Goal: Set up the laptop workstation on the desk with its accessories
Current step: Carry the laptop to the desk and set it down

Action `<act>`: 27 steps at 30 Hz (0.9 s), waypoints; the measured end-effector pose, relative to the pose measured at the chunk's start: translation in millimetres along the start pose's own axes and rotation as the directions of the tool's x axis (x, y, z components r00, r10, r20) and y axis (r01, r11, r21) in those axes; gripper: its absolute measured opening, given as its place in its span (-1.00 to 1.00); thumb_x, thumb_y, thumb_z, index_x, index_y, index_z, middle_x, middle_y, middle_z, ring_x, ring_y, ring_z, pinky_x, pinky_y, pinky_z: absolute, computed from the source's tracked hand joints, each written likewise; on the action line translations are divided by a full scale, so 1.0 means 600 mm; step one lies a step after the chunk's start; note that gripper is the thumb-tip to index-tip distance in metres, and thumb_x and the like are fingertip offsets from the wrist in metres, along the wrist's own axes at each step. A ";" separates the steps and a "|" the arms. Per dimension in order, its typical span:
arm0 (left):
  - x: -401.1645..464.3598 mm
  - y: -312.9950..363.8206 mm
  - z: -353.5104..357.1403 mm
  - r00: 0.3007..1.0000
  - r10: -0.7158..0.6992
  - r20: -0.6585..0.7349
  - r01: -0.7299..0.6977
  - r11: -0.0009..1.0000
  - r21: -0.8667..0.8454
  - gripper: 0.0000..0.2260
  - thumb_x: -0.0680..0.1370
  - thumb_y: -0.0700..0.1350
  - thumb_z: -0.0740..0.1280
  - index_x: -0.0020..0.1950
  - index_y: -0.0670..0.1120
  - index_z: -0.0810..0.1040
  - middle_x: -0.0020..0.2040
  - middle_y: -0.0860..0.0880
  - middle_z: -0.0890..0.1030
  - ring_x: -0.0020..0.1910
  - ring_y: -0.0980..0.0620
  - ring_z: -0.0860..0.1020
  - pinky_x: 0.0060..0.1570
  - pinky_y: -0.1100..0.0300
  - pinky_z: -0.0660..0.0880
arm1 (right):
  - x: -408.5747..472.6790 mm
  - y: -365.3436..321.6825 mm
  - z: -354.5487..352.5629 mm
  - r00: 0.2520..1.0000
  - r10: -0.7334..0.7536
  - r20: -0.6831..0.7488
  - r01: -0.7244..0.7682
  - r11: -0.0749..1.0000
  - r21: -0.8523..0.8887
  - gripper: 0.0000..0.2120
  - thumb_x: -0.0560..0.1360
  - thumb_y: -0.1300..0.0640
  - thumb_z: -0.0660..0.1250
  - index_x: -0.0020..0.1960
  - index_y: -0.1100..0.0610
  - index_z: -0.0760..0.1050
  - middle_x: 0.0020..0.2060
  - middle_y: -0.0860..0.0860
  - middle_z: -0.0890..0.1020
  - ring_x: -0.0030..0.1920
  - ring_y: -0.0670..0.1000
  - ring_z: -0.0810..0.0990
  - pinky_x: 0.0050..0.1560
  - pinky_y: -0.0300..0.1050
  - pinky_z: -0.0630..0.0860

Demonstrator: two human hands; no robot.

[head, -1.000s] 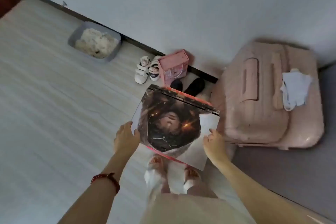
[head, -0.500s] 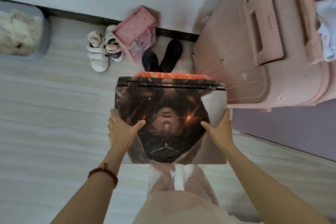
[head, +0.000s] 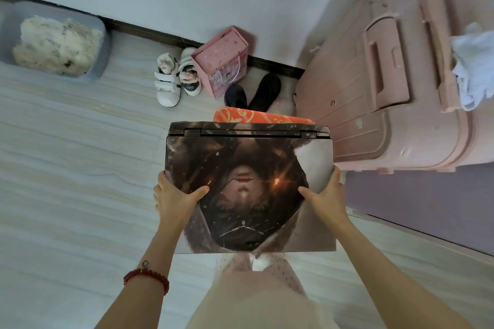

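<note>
Both hands grip the closed laptop [head: 248, 187] by its side edges, left hand [head: 175, 199] and right hand [head: 327, 199] with thumbs on the lid, above the floor [head: 66, 168] beside a pink suitcase [head: 387, 88].

A closed laptop [head: 250, 187], its lid covered with a dark printed picture, is held flat above the pale floor [head: 66, 195], gripped at its side edges by the left hand [head: 175, 199] and the right hand [head: 327, 199], thumbs laid on the lid. An orange patterned item [head: 256, 116] is seen just beyond its hinge edge. A pink suitcase [head: 374, 104], black shoes [head: 254, 93], white shoes [head: 173, 80], a pink gift bag [head: 222, 61] and a grey tray [head: 101, 43] are ranged along the wall.
</note>
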State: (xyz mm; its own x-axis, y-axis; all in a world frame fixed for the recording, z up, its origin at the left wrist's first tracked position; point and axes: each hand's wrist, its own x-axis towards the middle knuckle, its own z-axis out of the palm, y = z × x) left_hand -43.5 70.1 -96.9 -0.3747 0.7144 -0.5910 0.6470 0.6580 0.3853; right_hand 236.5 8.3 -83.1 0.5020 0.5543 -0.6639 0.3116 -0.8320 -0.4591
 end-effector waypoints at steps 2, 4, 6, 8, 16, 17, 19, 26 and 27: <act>-0.043 -0.026 -0.036 0.999 -0.043 -0.032 0.041 0.997 -0.062 -0.09 0.27 0.08 0.54 0.44 -0.08 0.09 0.37 -0.21 0.28 0.33 -0.25 0.29 0.27 -0.26 0.33 | -0.034 -0.020 -0.010 0.998 -0.048 0.037 0.049 0.998 -0.030 -0.10 0.36 -0.03 0.45 0.47 -0.02 -0.08 0.42 0.12 0.20 0.40 0.21 0.25 0.37 0.24 0.27; -0.100 -0.062 -0.088 0.989 -0.122 -0.084 0.109 0.983 -0.147 -0.09 0.27 0.08 0.54 0.44 -0.09 0.09 0.36 -0.22 0.28 0.32 -0.26 0.30 0.27 -0.27 0.33 | -0.087 -0.052 -0.016 0.986 -0.136 0.101 0.145 0.985 -0.092 -0.09 0.37 -0.03 0.45 0.48 -0.01 -0.10 0.43 0.13 0.19 0.41 0.21 0.23 0.38 0.24 0.25; -0.134 -0.089 -0.113 0.979 -0.178 -0.100 0.158 0.971 -0.177 -0.09 0.28 0.09 0.54 0.44 -0.10 0.09 0.36 -0.23 0.29 0.32 -0.27 0.30 0.27 -0.26 0.33 | -0.114 -0.069 -0.018 0.976 -0.187 0.112 0.200 0.972 -0.124 -0.09 0.37 -0.02 0.45 0.48 -0.02 -0.09 0.43 0.13 0.19 0.41 0.21 0.21 0.39 0.27 0.22; -0.183 -0.131 -0.159 0.955 -0.267 -0.134 0.225 0.938 -0.264 -0.11 0.28 0.09 0.53 0.44 -0.11 0.10 0.35 -0.23 0.30 0.31 -0.28 0.32 0.27 -0.24 0.34 | -0.164 -0.102 -0.007 0.942 -0.285 0.178 0.316 0.932 -0.180 -0.09 0.36 -0.01 0.45 0.48 0.00 -0.09 0.45 0.14 0.19 0.43 0.21 0.18 0.40 0.25 0.18; -0.357 -0.357 -0.311 0.777 -0.585 -0.231 0.303 0.670 -0.678 -0.19 0.25 0.05 0.56 0.34 -0.12 0.22 0.26 -0.21 0.40 0.20 -0.26 0.42 0.18 -0.25 0.42 | -0.397 -0.247 0.136 0.724 -0.495 0.480 0.665 0.684 -0.298 -0.08 0.38 -0.01 0.44 0.50 0.11 -0.08 0.46 0.20 0.17 0.45 0.21 0.18 0.39 0.09 0.22; -0.377 -0.388 -0.328 0.754 -0.614 -0.235 0.291 0.633 -0.718 -0.21 0.25 0.04 0.57 0.33 -0.13 0.23 0.24 -0.21 0.41 0.19 -0.26 0.43 0.18 -0.24 0.42 | -0.435 -0.260 0.158 0.695 -0.504 0.513 0.697 0.647 -0.308 -0.10 0.38 -0.01 0.44 0.49 0.12 -0.07 0.45 0.23 0.20 0.43 0.22 0.22 0.36 0.07 0.26; -0.413 -0.460 -0.375 0.705 -0.660 -0.259 0.231 0.559 -0.797 -0.23 0.24 0.03 0.57 0.30 -0.16 0.26 0.21 -0.21 0.44 0.16 -0.24 0.45 0.15 -0.20 0.45 | -0.520 -0.285 0.223 0.626 -0.530 0.573 0.763 0.570 -0.306 -0.12 0.38 -0.01 0.44 0.49 0.10 -0.05 0.40 0.27 0.25 0.38 0.25 0.27 0.31 0.11 0.30; -0.512 -0.749 -0.541 0.529 -0.790 -0.309 0.146 0.444 -0.884 -0.20 0.15 0.17 0.57 0.21 -0.17 0.30 0.14 -0.17 0.47 0.12 -0.19 0.47 0.09 -0.14 0.49 | -0.842 -0.313 0.476 0.434 -0.541 0.721 0.889 0.385 -0.246 -0.16 0.39 -0.04 0.42 0.46 0.01 -0.03 0.37 0.26 0.22 0.36 0.27 0.26 0.33 0.28 0.27; -0.524 -0.784 -0.569 0.513 -0.798 -0.316 0.142 0.442 -0.886 -0.21 0.17 0.16 0.57 0.21 -0.17 0.30 0.15 -0.18 0.46 0.12 -0.20 0.47 0.09 -0.14 0.49 | -0.883 -0.314 0.508 0.413 -0.536 0.736 0.899 0.367 -0.238 -0.15 0.39 -0.04 0.42 0.47 0.01 -0.04 0.38 0.26 0.21 0.36 0.27 0.26 0.33 0.28 0.27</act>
State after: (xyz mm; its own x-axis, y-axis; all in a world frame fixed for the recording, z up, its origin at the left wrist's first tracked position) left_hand -456.6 -382.7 149.7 -0.9184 -0.0841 -0.3866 -0.3558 0.6029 0.7141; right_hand -333.9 -121.5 174.9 -0.5532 0.6927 -0.4628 0.7577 0.1874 -0.6252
